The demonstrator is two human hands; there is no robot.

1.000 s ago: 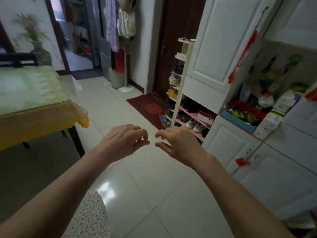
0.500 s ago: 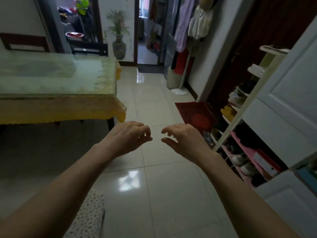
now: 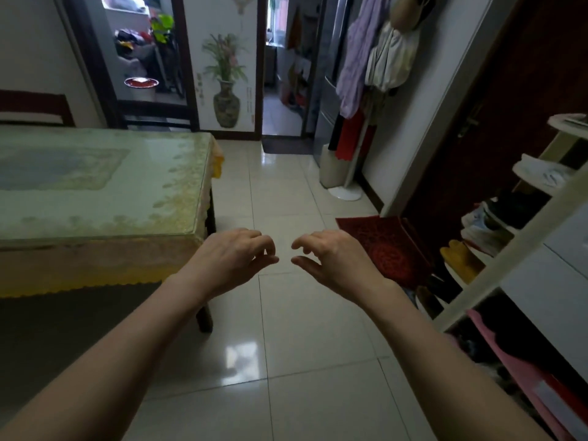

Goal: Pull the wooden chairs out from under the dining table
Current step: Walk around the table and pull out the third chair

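The dining table (image 3: 105,198) fills the left side, with a glass top over a yellow-green lace cloth. Behind its far edge rise two dark wooden chair backs: one (image 3: 35,108) at the far left, another (image 3: 156,116) further right. My left hand (image 3: 232,259) hovers in the air just off the table's near right corner, fingers loosely curled and holding nothing. A hand's width to its right is my right hand (image 3: 331,259), also empty with curled fingers. Neither hand touches a chair or the table.
Glossy tiled floor (image 3: 286,345) runs ahead to a doorway. A white shoe rack (image 3: 515,237) and cabinet stand on the right beside a red doormat (image 3: 385,246). A coat stand with hanging clothes (image 3: 375,58) is by the right wall. A vase picture (image 3: 226,81) decorates the far wall.
The view has swung left and moved forward, bringing the table and the chair backs into fuller view. Both hands stay raised, close together and empty.
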